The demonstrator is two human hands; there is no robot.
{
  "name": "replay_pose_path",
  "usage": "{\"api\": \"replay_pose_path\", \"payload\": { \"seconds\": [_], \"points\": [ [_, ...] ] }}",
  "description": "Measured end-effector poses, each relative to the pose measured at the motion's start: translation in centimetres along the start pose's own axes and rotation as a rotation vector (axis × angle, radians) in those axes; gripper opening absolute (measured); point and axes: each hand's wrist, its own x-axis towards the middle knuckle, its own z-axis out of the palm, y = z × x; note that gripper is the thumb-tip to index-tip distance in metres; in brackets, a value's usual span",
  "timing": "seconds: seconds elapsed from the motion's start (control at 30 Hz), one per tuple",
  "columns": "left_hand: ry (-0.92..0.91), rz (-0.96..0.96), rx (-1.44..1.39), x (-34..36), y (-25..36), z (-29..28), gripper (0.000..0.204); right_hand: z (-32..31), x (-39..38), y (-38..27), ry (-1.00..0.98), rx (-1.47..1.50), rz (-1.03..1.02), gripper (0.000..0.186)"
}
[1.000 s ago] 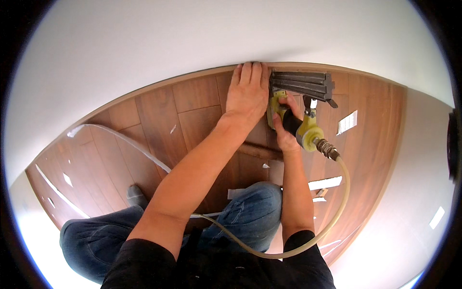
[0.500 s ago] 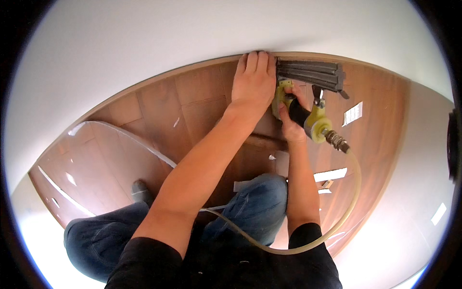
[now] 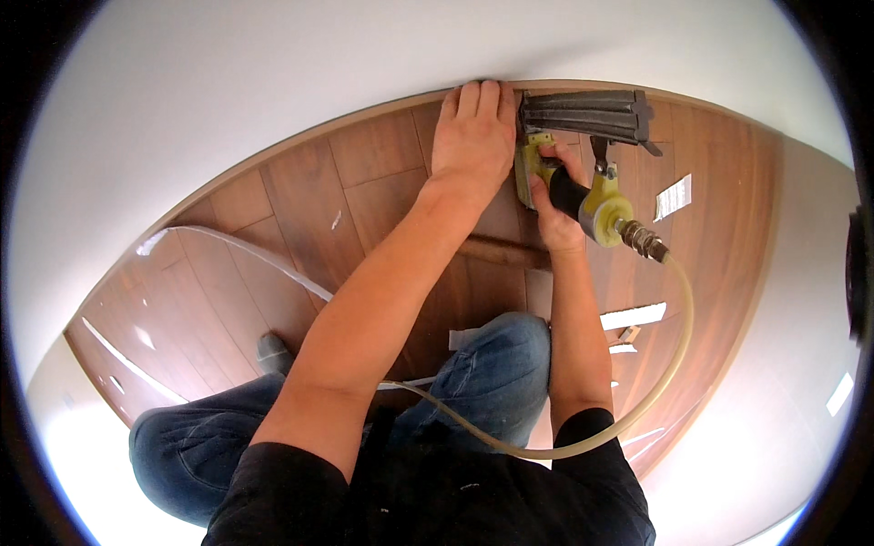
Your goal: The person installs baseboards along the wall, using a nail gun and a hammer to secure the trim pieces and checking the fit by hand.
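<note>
My left hand (image 3: 470, 136) presses fingers down along the narrow wooden trim (image 3: 364, 116) at the wall's base, holding no visible object. Beside it, my right hand (image 3: 560, 214) grips the black handle of a yellow pneumatic nail gun (image 3: 603, 217). The gun's long dark magazine (image 3: 587, 116) lies alongside the trim, its nose close to my left fingertips; whether they touch is unclear. A pale air hose (image 3: 681, 350) loops from the gun's metal coupling (image 3: 643, 239) down across my lap.
I am low on a wood-plank floor (image 3: 228, 328) between white walls (image 3: 228, 82). A brown strip (image 3: 501, 250) lies beneath my arms. White scraps (image 3: 632, 316), a small wooden piece (image 3: 629, 336) and a long pale strip (image 3: 255, 248) are around me. My jeans-covered knees (image 3: 487, 364) are below.
The whole view has shifted, so wall, floor, hands and nail gun appear higher and slightly right. My hands keep nearly the same place against the trim and the gun.
</note>
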Motion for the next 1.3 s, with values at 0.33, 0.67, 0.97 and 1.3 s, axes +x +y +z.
{"api": "replay_pose_path", "payload": {
  "seconds": [0.33, 0.67, 0.97, 1.3],
  "points": [
    [0.013, 0.009, -0.021, -0.1, -0.1, -0.2, 0.054, 0.4, -0.1, -0.2, 0.019, 0.011, -0.025, 0.055],
    [-0.008, 0.057, 0.024, -0.2, 0.2, -0.8, 0.052, -0.9, -0.4, -1.6, 0.022, -0.042, 0.047, 0.059],
    [-0.358, 0.336, 0.185, -6.2, -8.6, -9.5, 0.044, 1.0, -0.7, -4.6, 0.138, -0.107, -0.078, 0.042],
    [-0.534, -0.705, 0.169, -42.4, -33.6, -41.5, 0.045, 0.4, -3.5, -5.9, -0.032, -0.056, 0.004, 0.065]
  ]
}}
